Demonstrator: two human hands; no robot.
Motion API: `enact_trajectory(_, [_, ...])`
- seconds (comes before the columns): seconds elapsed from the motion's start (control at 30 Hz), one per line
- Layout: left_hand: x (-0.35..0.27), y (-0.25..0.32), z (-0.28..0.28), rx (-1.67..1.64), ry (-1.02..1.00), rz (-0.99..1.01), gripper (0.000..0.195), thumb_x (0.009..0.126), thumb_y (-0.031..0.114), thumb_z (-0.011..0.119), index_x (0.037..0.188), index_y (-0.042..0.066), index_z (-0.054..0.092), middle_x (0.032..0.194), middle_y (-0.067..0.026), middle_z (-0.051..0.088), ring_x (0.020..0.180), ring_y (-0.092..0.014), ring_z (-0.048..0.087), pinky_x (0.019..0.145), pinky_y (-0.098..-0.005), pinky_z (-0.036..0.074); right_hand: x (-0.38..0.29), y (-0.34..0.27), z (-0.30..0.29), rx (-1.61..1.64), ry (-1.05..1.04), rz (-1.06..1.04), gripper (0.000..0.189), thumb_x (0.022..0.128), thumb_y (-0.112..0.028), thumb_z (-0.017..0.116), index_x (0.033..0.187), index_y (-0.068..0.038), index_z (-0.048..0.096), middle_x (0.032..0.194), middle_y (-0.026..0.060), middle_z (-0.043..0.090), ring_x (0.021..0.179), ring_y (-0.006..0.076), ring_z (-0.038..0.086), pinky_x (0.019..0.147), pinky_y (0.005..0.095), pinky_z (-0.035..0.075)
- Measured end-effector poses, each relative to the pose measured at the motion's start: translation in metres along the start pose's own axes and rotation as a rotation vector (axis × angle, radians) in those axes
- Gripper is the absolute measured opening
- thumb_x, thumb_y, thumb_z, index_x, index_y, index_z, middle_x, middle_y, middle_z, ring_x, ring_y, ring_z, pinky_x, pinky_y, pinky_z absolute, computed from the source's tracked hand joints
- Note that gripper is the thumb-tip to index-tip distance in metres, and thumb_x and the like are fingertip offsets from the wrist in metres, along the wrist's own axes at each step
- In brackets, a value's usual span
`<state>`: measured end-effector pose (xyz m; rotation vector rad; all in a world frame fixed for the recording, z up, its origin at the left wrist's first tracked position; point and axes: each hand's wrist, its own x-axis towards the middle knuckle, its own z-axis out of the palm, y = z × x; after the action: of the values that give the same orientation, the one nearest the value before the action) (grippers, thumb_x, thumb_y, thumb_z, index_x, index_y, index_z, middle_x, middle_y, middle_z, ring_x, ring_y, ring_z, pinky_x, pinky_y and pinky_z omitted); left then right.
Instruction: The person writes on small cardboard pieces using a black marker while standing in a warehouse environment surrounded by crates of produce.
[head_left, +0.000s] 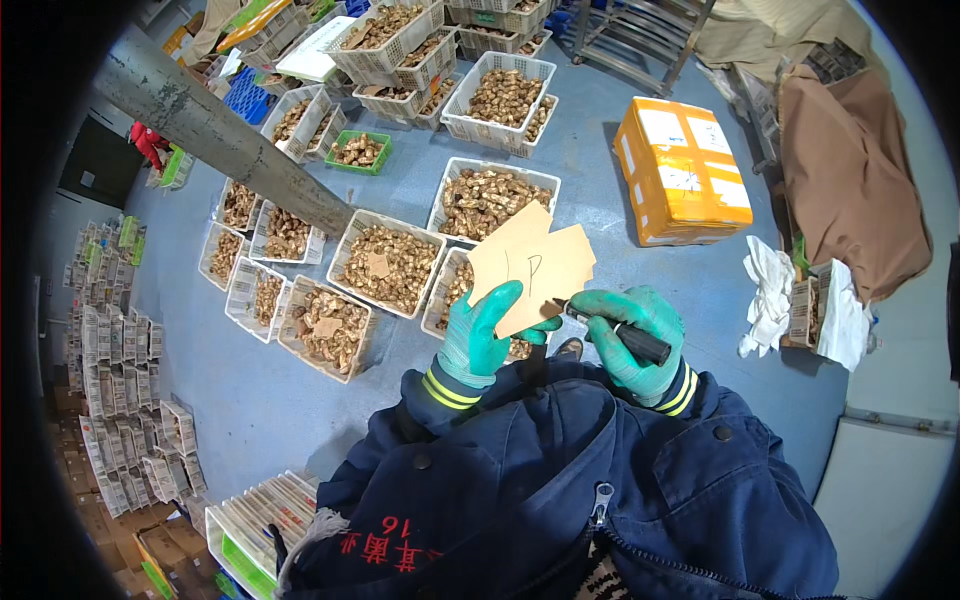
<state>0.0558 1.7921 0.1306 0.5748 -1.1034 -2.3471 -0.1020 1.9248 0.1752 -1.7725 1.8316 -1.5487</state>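
My left hand (480, 330), in a green coated glove, holds torn pieces of tan cardboard (525, 262) that bear handwritten marks. My right hand (637, 337), gloved alike, grips a black marker pen (637, 341), its dark tip at the lower right edge of the cardboard. Beyond and left of my hands, white plastic crates of mushrooms (386, 259) stand on the floor. One crate is partly hidden behind my left hand and the cardboard. Small cardboard pieces lie on the mushrooms in some crates, one of them a cardboard tag (328, 327).
A taped yellow box (682, 172) stands at the right, near a brown cloth (847, 180). A grey metal column (225, 135) slants across the upper left. Stacked crates (499, 97) and a metal rack (637, 37) are farther back. More crates (120, 360) line the left.
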Motion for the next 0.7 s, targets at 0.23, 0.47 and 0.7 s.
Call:
enact_trajectory(0.23, [-0.002, -0.002, -0.001, 0.057, 0.039, -0.023, 0.041, 0.095, 0.023, 0.053, 0.125, -0.005, 0.049, 0.102, -0.0194, 0.065, 0.082, -0.028, 0.069, 0.062, -0.0317, 0.057, 0.002, 0.006, 0.006, -0.044, 0.075, -0.056, 0.026, 0.075, 0.001, 0.069, 0.100, -0.006, 0.068, 0.071, 0.0067, 0.065, 0.056, 0.0221, 0.059, 0.057, 0.0311, 0.044])
enact_trajectory(0.47, [-0.002, -0.007, -0.007, 0.393, -0.032, 0.298, 0.043, 0.095, 0.022, 0.053, 0.127, -0.004, 0.046, 0.103, -0.0171, 0.064, 0.085, -0.029, 0.069, 0.064, -0.0330, 0.059, 0.008, 0.003, 0.009, 0.025, -0.047, -0.160, 0.025, 0.075, 0.003, 0.067, 0.098, -0.004, 0.068, 0.061, 0.0062, 0.060, 0.050, 0.0224, 0.057, 0.051, 0.0321, 0.043])
enact_trajectory(0.7, [-0.001, -0.005, -0.005, 0.030, 0.034, 0.029, 0.045, 0.095, 0.021, 0.054, 0.129, -0.007, 0.044, 0.105, -0.0202, 0.064, 0.083, -0.032, 0.069, 0.066, -0.0347, 0.059, -0.002, 0.010, 0.005, -0.012, 0.010, 0.013, 0.024, 0.078, 0.001, 0.063, 0.100, -0.006, 0.069, 0.082, 0.0064, 0.068, 0.062, 0.0187, 0.055, 0.060, 0.0320, 0.043])
